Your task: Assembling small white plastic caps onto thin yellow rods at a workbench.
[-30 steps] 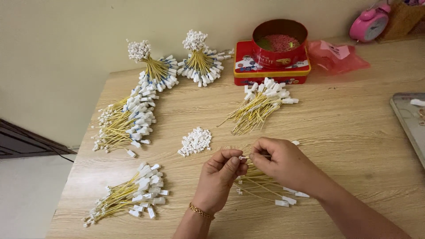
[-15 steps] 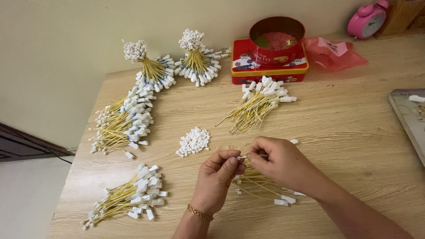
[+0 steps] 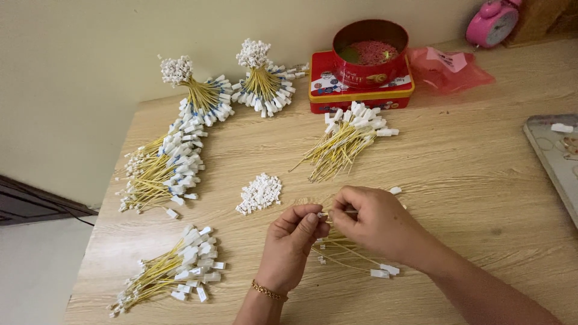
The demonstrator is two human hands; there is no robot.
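Note:
My left hand and my right hand meet near the front middle of the wooden table. Their fingertips pinch one thin yellow wire with a small white connector between them. Under my hands lies a loose bunch of yellow wires with white ends. A small heap of loose white connectors sits just left of my left hand.
Bundles of yellow wires with white plugs lie front left, along the left, at the back and in the middle. A red round tin on a red box, a pink bag, a pink clock and a grey tray stand behind and right.
Both hands stay together over the loose wires with only small finger movement. The camera view has shifted slightly.

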